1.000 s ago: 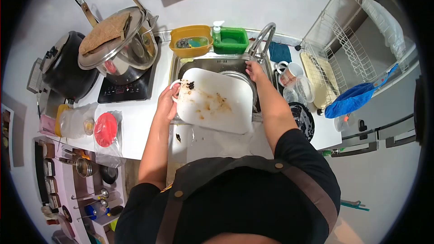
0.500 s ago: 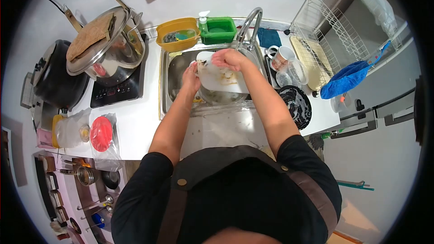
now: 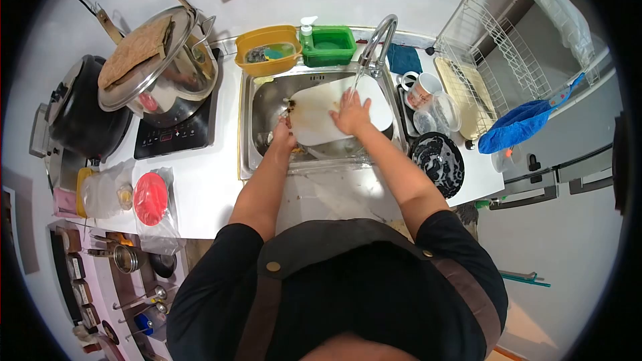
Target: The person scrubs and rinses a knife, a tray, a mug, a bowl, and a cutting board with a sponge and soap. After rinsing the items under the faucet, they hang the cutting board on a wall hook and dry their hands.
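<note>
A white cutting board (image 3: 317, 110) lies across the metal sink (image 3: 249, 154), with brownish stains toward its left end. My left hand (image 3: 283, 135) grips the board's lower left edge, fingers wrapped round it. Flat on the board's right half rests my right hand (image 3: 352, 115), its fingers spread. Water runs from the curved faucet (image 3: 386, 27) onto the board just by the right fingertips. The sink floor below the board is mostly hidden.
Behind the sink stand a yellow basin (image 3: 266, 67), a green tub (image 3: 334, 57) and a soap bottle (image 3: 307, 35). Right of it are a mug (image 3: 424, 90) and a soapy black plate (image 3: 437, 164). A large pot (image 3: 175, 103) sits on an induction cooker (image 3: 167, 137) at left.
The cutting board has been lowered from a tilted position and moved right, under the faucet. My right hand has opened flat on it. Running water now shows.
</note>
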### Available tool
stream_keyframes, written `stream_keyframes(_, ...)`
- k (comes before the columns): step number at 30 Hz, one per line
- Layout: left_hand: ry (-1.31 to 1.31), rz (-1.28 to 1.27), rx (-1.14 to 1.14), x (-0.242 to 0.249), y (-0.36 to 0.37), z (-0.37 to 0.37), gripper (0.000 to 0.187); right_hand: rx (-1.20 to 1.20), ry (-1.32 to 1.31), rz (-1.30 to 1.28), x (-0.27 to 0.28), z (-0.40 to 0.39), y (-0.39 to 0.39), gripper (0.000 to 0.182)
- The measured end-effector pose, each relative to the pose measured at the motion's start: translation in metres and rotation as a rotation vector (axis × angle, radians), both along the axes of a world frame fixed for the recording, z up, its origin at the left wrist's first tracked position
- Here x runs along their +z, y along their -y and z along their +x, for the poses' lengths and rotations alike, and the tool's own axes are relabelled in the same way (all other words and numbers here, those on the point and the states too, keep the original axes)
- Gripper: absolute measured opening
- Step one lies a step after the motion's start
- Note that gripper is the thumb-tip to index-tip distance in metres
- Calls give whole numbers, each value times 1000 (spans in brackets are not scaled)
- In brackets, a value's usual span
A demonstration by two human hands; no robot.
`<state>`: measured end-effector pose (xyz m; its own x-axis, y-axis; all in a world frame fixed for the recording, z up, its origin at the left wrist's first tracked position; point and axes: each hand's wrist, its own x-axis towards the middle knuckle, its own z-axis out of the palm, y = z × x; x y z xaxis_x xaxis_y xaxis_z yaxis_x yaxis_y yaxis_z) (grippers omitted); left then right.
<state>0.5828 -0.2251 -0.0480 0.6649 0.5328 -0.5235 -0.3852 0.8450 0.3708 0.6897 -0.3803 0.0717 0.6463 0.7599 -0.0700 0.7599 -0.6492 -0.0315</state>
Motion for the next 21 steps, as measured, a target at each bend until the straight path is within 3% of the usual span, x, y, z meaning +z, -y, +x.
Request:
stream_keyframes(1,-37,14,-19,7,2,-2,36,-23,-93,-73,5,-9,-4,69)
stream_keyframes(3,-73,28,-38,27,11,-8,38,-35,-27,-51,-13,-20,-18,68)
stream_keyframes(6,-153,33,-109,41,22,-8,44,238,-77,-71,-13,-40,-43,64)
stream_keyframes(8,67,119,-210,30,20,-9,49,424,-80,-40,-22,-54,-58,57)
stream_keyframes(12,-58,148,-109,42,20,-18,49,610,-27,-20,-23,-54,-50,54)
stream_keyframes(14,2,223,-150,26,10,-19,49,762,-198,-42,-9,-31,-26,54)
stream_keyframes(16,-91,172,-80,30,8,-17,48,630,-154,247,-41,13,-11,41)
stream_keyframes(17,-183,125,-1,31,7,-15,47,456,-221,164,-29,32,-7,34)
stream_keyframes(18,-97,146,-31,11,-3,-13,47,283,-281,82,-16,49,-3,28)
stream_keyframes(19,-90,141,-32,14,2,-11,47,120,-506,514,-37,71,6,17)
stream_keyframes(20,-144,101,-31,21,7,-12,46,-82,-1124,524,-24,83,11,13)
stream_keyframes(21,-200,62,-30,28,10,-14,46,-79,-1123,525,-14,89,8,13)
